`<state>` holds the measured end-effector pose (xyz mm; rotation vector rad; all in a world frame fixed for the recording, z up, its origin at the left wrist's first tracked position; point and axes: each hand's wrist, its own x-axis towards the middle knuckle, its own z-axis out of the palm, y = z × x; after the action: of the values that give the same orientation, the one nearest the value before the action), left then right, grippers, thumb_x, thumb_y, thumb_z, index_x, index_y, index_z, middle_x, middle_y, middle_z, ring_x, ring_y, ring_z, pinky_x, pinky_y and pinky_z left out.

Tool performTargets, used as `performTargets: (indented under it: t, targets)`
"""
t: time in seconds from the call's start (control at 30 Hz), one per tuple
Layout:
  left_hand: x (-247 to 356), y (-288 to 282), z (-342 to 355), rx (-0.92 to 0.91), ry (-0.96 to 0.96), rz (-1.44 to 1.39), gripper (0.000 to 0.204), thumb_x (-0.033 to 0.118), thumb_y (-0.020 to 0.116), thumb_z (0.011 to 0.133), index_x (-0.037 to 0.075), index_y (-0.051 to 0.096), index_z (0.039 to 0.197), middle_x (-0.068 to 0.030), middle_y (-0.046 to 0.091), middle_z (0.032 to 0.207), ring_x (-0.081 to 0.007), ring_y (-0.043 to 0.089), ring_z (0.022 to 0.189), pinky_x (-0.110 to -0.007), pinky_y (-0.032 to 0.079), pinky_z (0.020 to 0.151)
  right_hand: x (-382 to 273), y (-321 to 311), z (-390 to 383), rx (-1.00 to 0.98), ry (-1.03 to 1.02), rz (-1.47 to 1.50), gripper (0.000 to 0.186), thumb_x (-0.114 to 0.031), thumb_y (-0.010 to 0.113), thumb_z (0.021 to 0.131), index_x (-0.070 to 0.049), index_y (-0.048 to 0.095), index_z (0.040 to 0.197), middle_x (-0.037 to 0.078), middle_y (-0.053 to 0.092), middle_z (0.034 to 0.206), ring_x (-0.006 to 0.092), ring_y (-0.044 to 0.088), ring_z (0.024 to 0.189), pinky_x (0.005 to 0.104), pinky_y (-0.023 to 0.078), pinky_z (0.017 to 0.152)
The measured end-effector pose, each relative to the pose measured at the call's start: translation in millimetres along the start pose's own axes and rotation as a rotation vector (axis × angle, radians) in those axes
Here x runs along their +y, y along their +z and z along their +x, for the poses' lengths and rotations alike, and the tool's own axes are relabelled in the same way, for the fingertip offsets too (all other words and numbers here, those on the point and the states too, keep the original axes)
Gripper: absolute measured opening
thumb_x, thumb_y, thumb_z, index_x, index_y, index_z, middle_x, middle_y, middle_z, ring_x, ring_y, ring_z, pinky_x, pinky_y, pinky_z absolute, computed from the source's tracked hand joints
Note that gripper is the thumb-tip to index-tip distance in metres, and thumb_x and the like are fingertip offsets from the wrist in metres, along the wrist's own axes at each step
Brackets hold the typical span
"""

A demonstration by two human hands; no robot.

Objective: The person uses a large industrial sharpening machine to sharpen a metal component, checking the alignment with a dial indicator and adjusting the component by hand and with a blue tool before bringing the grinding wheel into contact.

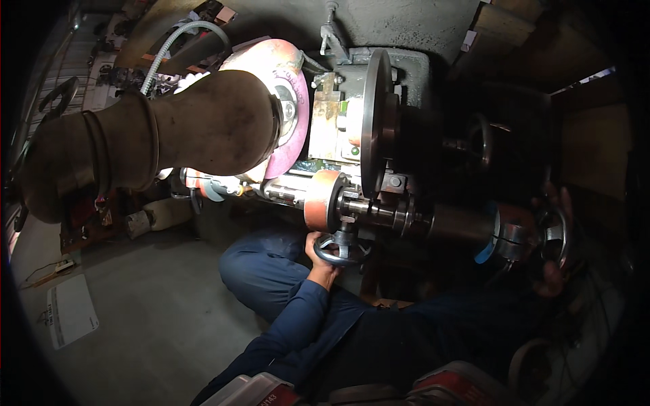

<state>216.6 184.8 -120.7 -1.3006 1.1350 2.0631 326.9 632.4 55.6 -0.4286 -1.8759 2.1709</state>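
A: Take the grey disc [374, 125] as our mark; where is the left hand [325, 269]?

B: Below the disc and a little to its left; its fingers are wrapped round the near-left rim of the lower handwheel [344, 252]; the wheel itself sits below the disc, lying nearly flat.

A: And the right hand [552, 279]?

B: Well to the right of the disc and lower than it, at the side handwheel [555, 235]; it is so dark there that I cannot tell whether the fingers grip the rim or only rest by it.

A: What else lies about the disc?

B: Just below and left of it, an orange-red collar [318, 201] stands above the lower handwheel; to its left, brightly lit, a pink wheel [298, 132]; farther left, a big dusty rounded housing [210, 122] in front of the machine; to the disc's lower right, a blue tag-like piece [485, 253], near the side handwheel.

A: And the person's legs?

B: Below the disc, in dark blue trousers [261, 267]; one bent knee is left of the left hand.
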Motion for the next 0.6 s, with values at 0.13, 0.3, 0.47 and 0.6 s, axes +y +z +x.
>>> performTargets:
  t: [0.13, 0.3, 0.47, 0.6]
  targets:
    - [-4.3, 11.1, -22.5, -0.242, 0.812, 0.411, 0.028, 0.023, 0.042, 0.089, 0.001, 0.058, 0.084, -0.0082, 0.057, 0.089, -0.0171, 0.053, 0.085, -0.031, 0.045, 0.081, -6.6, -4.0, 2.0, -0.115, 0.016, 0.052, 0.111, -0.041, 0.072, 0.074, -0.002, 0.003, 0.153, 0.016, 0.014, 0.155, 0.0274, 0.028, 0.139, 0.0427, 0.034, 0.109]
    - [-4.3, 25.4, -38.1, -0.199, 1.163, 0.66, 0.02, 0.015, 0.044, 0.088, 0.001, 0.047, 0.074, -0.0073, 0.049, 0.084, -0.0174, 0.047, 0.082, -0.033, 0.041, 0.08, -10.6, -1.4, 1.5, -0.124, 0.026, 0.042, 0.107, -0.038, 0.07, 0.077, -0.004, 0.002, 0.153, 0.016, 0.01, 0.157, 0.0272, 0.027, 0.139, 0.0436, 0.035, 0.109]
    - [-1.5, 39.7, -54.4, -0.102, 1.445, 0.925, 0.024, 0.017, 0.051, 0.084, 0.002, 0.042, 0.068, -0.0102, 0.043, 0.075, -0.0224, 0.044, 0.072, -0.034, 0.04, 0.072, -19.9, 4.4, 2.4, -0.127, 0.048, 0.011, 0.107, -0.038, 0.069, 0.077, -0.003, 0.001, 0.153, 0.017, 0.011, 0.157, 0.0281, 0.028, 0.139, 0.045, 0.036, 0.108]
    - [-4.1, 45.6, -59.9, -0.064, 1.523, 0.966, 0.026, 0.019, 0.054, 0.084, 0.003, 0.041, 0.068, -0.0104, 0.043, 0.073, -0.0236, 0.043, 0.07, -0.035, 0.039, 0.068, -19.2, 4.1, 1.5, -0.108, 0.059, -0.001, 0.108, -0.04, 0.068, 0.077, -0.002, 0.001, 0.152, 0.02, 0.012, 0.156, 0.0288, 0.029, 0.138, 0.0452, 0.036, 0.108]
